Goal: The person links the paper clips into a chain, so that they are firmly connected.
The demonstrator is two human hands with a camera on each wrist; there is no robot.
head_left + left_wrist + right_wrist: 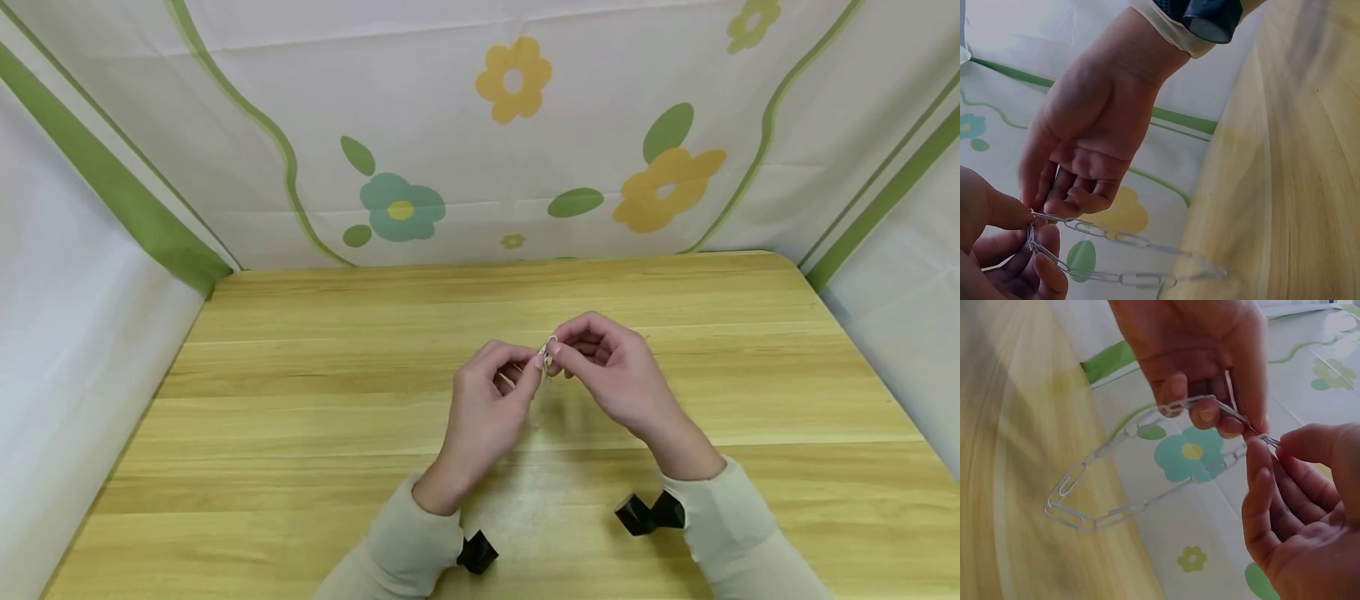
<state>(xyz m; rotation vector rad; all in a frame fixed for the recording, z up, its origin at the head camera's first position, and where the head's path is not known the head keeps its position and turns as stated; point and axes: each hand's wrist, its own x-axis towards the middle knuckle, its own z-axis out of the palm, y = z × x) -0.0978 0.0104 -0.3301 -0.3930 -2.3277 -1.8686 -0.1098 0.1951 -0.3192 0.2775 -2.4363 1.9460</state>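
In the head view, my left hand (486, 412) and right hand (628, 383) meet above the middle of the table, fingertips almost together. Between them is a chain of silver paper clips (547, 358). Thumb and fingers of the left hand (1194, 344) pinch one part of it, and the right hand (1100, 119) pinches another right beside it. Both wrist views show the linked paper clips (1141, 280) hanging down in a long loop (1127, 512). The fingertips partly cover the clips where the two ends come together.
A wood-grain table (300, 467) lies below the hands. Behind it hangs a white cloth (450, 50) with flowers and green lines, and more cloth borders both sides. Black devices (478, 552) are at both sleeve cuffs.
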